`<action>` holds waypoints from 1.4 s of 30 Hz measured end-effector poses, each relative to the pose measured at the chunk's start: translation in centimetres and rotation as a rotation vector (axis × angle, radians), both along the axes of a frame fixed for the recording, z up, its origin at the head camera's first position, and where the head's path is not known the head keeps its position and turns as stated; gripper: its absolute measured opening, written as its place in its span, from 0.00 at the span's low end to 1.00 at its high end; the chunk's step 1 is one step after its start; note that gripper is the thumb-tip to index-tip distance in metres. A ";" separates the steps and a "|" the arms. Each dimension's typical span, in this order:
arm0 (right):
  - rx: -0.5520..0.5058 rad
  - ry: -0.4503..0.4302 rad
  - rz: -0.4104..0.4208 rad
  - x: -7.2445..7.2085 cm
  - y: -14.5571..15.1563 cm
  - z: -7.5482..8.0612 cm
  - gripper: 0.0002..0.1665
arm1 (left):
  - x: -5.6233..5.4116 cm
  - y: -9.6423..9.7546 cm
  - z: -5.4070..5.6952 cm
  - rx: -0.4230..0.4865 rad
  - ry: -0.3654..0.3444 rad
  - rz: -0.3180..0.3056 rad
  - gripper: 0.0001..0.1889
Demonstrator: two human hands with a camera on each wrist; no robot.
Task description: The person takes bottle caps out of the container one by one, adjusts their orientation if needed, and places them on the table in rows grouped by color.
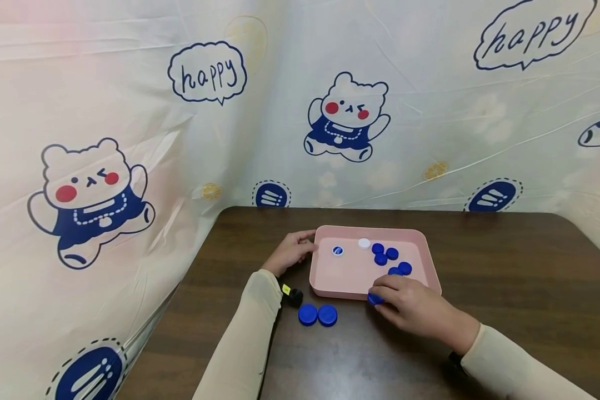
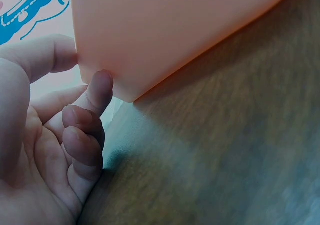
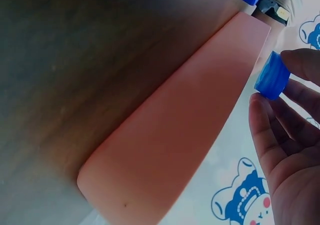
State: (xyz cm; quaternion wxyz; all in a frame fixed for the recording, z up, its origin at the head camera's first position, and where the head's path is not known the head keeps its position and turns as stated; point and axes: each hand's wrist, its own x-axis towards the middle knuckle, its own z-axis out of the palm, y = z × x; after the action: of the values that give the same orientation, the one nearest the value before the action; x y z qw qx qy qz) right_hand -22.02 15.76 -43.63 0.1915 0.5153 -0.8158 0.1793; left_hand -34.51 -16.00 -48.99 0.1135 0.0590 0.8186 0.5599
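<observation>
My right hand [image 1: 412, 305] pinches a blue bottle cap [image 1: 375, 299] over the near edge of a pink tray [image 1: 345, 278]. The right wrist view shows this cap [image 3: 273, 76] between thumb and fingertips, just above the tray's rim. At the tray's left side, my left hand [image 1: 291, 251] grips the rim lightly. Up close in the left wrist view, its fingers [image 2: 101, 87] hold the tray's wall [image 2: 150, 30] by a corner, the others curled below. Inside the tray lie several blue caps [image 1: 381, 259] and a white cap [image 1: 364, 243]; the right hand partly covers one blue cap.
Two blue caps [image 1: 317, 315] sit side by side on the brown wooden table [image 1: 520, 278], in front of the tray. A small blue-and-white round print [image 1: 338, 250] shows on the tray's floor. Behind the table hangs a patterned cloth [image 1: 280, 111].
</observation>
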 end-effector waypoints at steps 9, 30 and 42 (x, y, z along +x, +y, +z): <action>0.008 -0.032 0.024 0.4 -0.6 -0.4 0.18 | 0.0 0.0 0.0 0.008 0.013 -0.006 0.28; 0.015 -0.093 0.086 0.9 -1.8 -1.0 0.18 | 0.1 0.0 0.1 0.001 0.010 -0.008 0.28; 0.036 -0.098 0.100 1.0 -2.8 -1.0 0.17 | -0.2 -0.1 -0.2 0.007 0.003 -0.010 0.28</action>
State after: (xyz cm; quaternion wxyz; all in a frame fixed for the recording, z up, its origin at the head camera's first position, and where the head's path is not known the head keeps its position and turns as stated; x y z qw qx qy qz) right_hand -20.98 12.96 -44.59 0.1330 0.5492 -0.8006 0.1991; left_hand -34.73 -16.12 -49.15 0.1147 0.0642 0.8166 0.5620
